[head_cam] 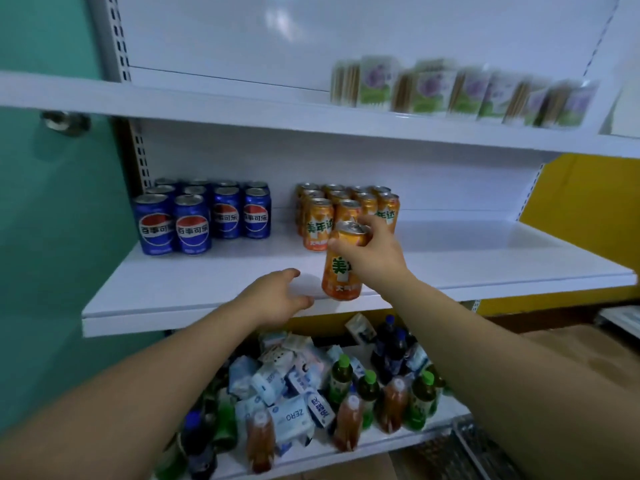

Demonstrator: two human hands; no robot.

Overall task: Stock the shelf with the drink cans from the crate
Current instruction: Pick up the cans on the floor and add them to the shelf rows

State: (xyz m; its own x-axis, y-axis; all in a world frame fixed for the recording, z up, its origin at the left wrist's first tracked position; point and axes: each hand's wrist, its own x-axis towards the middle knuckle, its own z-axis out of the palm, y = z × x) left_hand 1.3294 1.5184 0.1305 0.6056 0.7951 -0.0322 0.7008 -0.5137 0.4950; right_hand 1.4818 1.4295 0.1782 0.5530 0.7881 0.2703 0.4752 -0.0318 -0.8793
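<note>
One orange can [341, 271] is gripped up top by the right hand [375, 251], left hand [277, 296] open.

The shelf [207, 282] is painted white. The blue cans [173, 226] are marked with a round emblem in red, white and blue. The orange cans [318, 223] and the front can [343, 271] are printed with green letters edged in white. The left surface [52, 209] is coloured green, the panel [581, 202] yellow. The cartons [429, 91] above are patterned in white, green and purple.
</note>
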